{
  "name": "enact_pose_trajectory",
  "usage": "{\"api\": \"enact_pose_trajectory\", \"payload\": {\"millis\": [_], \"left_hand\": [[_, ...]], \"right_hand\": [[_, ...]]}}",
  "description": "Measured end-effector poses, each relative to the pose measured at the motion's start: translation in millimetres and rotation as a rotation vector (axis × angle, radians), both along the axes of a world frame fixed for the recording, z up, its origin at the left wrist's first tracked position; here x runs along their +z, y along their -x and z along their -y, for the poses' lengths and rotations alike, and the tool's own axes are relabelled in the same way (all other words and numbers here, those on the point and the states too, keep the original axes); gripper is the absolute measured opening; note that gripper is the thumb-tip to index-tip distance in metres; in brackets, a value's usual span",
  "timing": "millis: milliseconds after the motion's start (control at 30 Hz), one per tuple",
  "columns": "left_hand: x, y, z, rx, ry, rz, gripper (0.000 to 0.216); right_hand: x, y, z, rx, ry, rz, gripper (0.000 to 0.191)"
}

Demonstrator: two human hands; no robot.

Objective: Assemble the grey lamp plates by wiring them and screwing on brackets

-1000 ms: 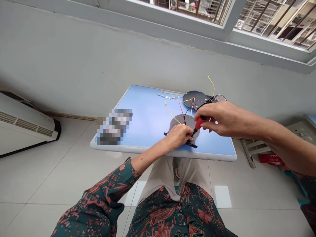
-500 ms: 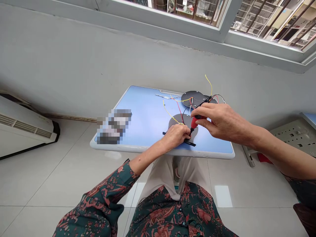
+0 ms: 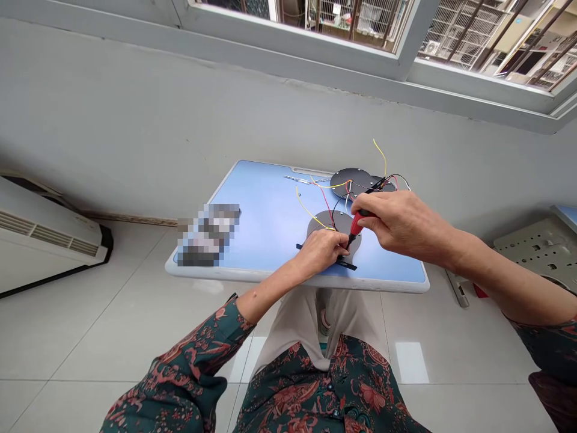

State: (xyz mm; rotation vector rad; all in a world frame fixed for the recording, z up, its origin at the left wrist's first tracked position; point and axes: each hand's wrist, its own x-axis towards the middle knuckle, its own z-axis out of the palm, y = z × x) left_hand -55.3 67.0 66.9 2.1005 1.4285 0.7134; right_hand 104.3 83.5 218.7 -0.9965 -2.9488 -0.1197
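My right hand [image 3: 392,218] is closed around the red and black handle of a screwdriver [image 3: 356,225], which tilts down to a dark grey round plate [image 3: 317,223]. The screwdriver's tip is beside my left fingertips. My left hand [image 3: 325,248] rests on that plate with its fingers pinched together; what they hold, if anything, is hidden. Yellow, red, black and white wires [image 3: 311,215] rise from the plate's middle. A flat black strip [image 3: 347,264] sticks out from under the left hand at the plate's near edge.
More dark round plates [image 3: 349,180] with wires lie at the table's back right. Thin metal rods [image 3: 300,179] lie to their left. A blurred-out patch [image 3: 210,234] covers the left of the blue table [image 3: 261,210]. A wall and window stand behind it.
The view has shifted slightly. Both hands stay at nearly the same spot on the plate, with the screwdriver still in my right hand.
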Motion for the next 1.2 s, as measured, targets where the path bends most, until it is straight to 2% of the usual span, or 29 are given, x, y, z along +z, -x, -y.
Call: {"api": "enact_pose_trajectory", "payload": {"millis": [67,167,267,367,500,567,600,700,833,933,1033,1133,1200], "left_hand": [[-0.6,-2,0,-0.004,0.003,0.006,0.017],[-0.6,-5,1,-0.001,0.009,0.013,0.02],[3.5,-2,6,0.03,-0.001,0.013,0.015],[9.5,13,19,0.074,-0.087,-0.047,0.009],[8.5,37,38,-0.003,-0.189,-0.258,0.008],[3.1,41,43,-0.006,-0.214,-0.372,0.007],[0.1,41,44,0.016,-0.223,-0.419,0.008],[-6.7,35,46,0.087,-0.247,-0.495,0.018],[-9.7,20,51,0.111,-0.299,-0.522,0.018],[-14.0,7,55,0.124,-0.359,-0.528,0.016],[-19.3,-3,57,0.137,-0.433,-0.509,0.017],[-17.9,-2,60,0.155,-0.54,-0.344,0.022],[-11.7,10,61,0.213,-0.582,-0.12,0.027]], "right_hand": [[-3.9,2,0,-0.122,-0.084,0.031,0.024],[-13.0,5,1,-0.29,-0.23,0.067,0.041],[-18.4,4,2,-0.286,-0.254,0.054,0.043],[-16.3,-3,2,-0.176,-0.144,0.006,0.036],[-6.2,-14,1,-0.001,0.166,-0.109,0.025],[-4.4,-16,0,0.022,0.246,-0.113,0.021],[-5.7,-16,0,0.007,0.237,-0.111,0.02],[-18.5,-15,0,-0.091,0.092,-0.172,0.024],[-40.5,-16,3,-0.189,-0.115,-0.31,0.032],[-51.1,-19,7,-0.21,-0.225,-0.371,0.034],[-59.8,-24,7,-0.161,-0.319,-0.439,0.035],[-67.8,-29,5,-0.089,-0.37,-0.549,0.037],[-71.2,-33,4,-0.047,-0.305,-0.588,0.032]]}}
